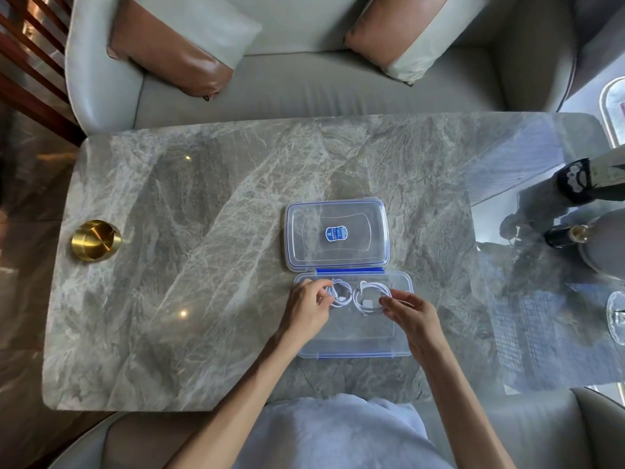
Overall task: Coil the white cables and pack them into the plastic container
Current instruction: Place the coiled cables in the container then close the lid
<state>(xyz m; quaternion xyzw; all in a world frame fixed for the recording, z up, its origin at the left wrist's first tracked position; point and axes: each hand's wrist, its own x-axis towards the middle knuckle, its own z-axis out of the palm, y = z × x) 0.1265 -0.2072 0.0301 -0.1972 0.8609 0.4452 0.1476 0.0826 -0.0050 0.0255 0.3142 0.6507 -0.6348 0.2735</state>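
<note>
A clear plastic container (358,336) with blue clips lies on the marble table. Its lid (336,233) lies flat on the table just beyond it. Two coiled white cables rest side by side in the container's far half. My left hand (309,308) pinches the left coil (340,292) with its fingertips. My right hand (411,313) touches the right coil (368,297) at its right edge, fingers partly curled; whether it grips the cable is unclear.
A brass bowl (95,241) sits near the table's (189,265) left edge. A grey sofa with two cushions (179,45) lies beyond the far edge. A dark bottle (564,235) and a glass (615,316) are at the right.
</note>
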